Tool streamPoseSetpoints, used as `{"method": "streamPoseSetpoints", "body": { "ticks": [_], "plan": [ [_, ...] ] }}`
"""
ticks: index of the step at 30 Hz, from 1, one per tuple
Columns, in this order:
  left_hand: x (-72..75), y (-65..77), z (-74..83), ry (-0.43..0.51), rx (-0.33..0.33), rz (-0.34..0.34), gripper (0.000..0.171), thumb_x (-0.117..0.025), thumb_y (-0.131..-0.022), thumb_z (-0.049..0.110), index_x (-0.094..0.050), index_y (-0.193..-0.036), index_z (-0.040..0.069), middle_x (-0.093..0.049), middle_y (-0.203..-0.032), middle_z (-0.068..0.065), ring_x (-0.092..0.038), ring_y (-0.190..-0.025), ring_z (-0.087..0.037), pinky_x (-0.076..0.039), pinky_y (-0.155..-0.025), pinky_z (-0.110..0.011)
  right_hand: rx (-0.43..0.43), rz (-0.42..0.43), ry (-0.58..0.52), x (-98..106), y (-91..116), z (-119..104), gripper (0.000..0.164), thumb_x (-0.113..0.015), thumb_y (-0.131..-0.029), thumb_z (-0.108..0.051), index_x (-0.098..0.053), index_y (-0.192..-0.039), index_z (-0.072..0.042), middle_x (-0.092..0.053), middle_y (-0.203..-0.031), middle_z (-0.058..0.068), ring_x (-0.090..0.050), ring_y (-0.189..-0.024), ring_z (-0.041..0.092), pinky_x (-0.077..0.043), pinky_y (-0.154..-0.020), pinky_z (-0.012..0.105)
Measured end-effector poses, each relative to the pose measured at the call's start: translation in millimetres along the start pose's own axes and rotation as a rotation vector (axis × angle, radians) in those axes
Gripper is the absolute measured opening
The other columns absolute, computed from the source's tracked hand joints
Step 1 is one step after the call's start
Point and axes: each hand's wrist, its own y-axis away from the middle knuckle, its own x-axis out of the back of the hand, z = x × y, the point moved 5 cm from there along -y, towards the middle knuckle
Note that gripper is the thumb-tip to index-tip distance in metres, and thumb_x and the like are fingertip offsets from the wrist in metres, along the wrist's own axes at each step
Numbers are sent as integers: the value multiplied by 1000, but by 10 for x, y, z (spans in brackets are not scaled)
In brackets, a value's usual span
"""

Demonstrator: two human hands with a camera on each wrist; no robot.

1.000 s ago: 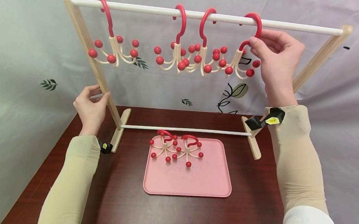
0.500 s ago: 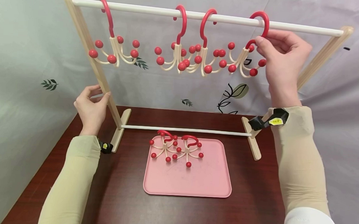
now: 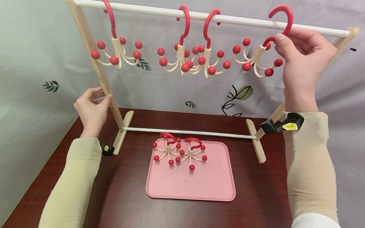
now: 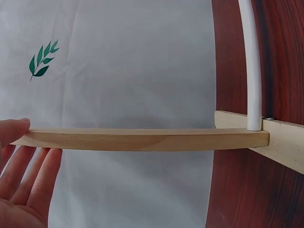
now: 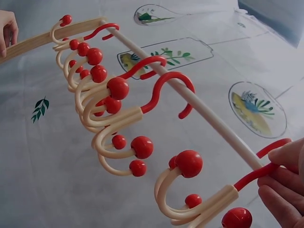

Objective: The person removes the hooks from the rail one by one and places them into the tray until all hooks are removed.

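My right hand [image 3: 309, 62] pinches the red hook [image 3: 288, 17] of a multi-prong hanger [image 3: 259, 53] between thumb and fingers, near the right end of the rack's white top bar [image 3: 243, 20]. The hook's curved tip shows above the bar in the head view, and the hanger's cream prongs with red balls tilt out to the left. My left hand [image 3: 92, 112] holds the rack's left wooden post [image 4: 142, 141], thumb on one side and fingers on the other. Three similar hangers hang from the bar: one far left [image 3: 117, 50], two [image 3: 180, 53] [image 3: 207, 56] near the middle with prongs overlapping.
Below the rack, a pink tray [image 3: 209, 184] lies on the dark wooden table [image 3: 128, 200] with two more hangers [image 3: 168, 148] [image 3: 191, 153] at its back left. A white lower bar [image 3: 224, 134] joins the rack's feet. Patterned cloth [image 3: 171, 92] hangs behind.
My right hand has moved right along the bar with the hanger, and the hook has risen so its tip is now above the bar. My left hand stays on the post.
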Motion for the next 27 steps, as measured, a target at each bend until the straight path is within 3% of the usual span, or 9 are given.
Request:
{"method": "streamPoseSetpoints", "body": {
  "ticks": [9, 18, 27],
  "plan": [
    [-5, -5, -3, -14, 16, -5, 31, -81, -90, 25, -76, -119, 17, -76, -110, -5, -71, -87, -4, -58, -80, -23, 13, 36, -63, 129, 25, -59, 37, -93, -71, -2, -75, -102, 9, -72, -98, 22, -71, -88, 29, -60, -80, 28],
    [-8, -7, -19, -22, 26, 6, 32, -81, -89, 26, -77, -119, 17, -76, -110, -4, -71, -87, -5, -58, -80, -23, 83, 55, -48, 197, 146, -147, 35, -92, -72, -1, -74, -99, 12, -70, -97, 25, -70, -84, 31, -60, -79, 28],
    [-16, -10, -12, -23, 24, 10, 32, -81, -89, 26, -77, -119, 17, -76, -109, -4, -71, -85, -4, -58, -80, -23, 69, 75, -9, 346, 227, -60, 33, -91, -73, 0, -73, -98, 12, -71, -92, 24, -69, -76, 29, -59, -73, 26]
  ]
}}
